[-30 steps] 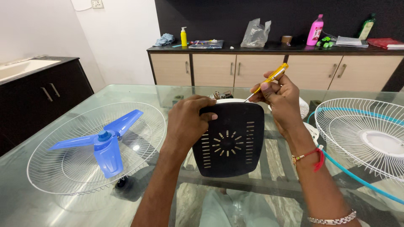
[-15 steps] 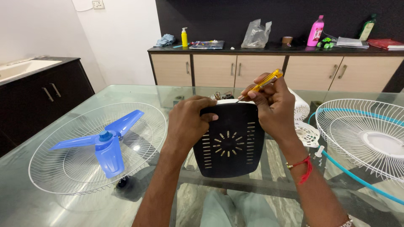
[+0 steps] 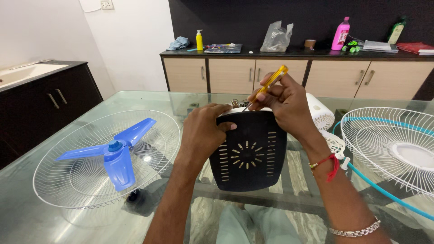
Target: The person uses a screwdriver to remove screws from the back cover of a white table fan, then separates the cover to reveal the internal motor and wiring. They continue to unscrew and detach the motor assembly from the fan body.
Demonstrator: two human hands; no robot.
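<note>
A black vented fan motor cover [image 3: 248, 156] stands upright on the glass table [image 3: 149, 101], facing me. My left hand [image 3: 203, 131] grips its upper left corner, thumb on the top edge. My right hand [image 3: 282, 104] holds a yellow-handled screwdriver [image 3: 266, 86], its tip angled down behind the cover's top edge. A white motor housing [image 3: 318, 113] shows behind the cover to the right.
A white wire fan guard [image 3: 68, 180] with a blue three-blade propeller [image 3: 113, 151] lies at left. Another white guard [image 3: 393, 144] with a blue rim lies at right. Beyond the table is a counter [image 3: 294, 54] with bottles, a plastic bag and books. A dark cabinet [image 3: 40, 99] stands at left.
My right hand has moved left with the screwdriver, so its tip now sits nearer the middle of the cover's top edge. My left hand has kept its grip.
</note>
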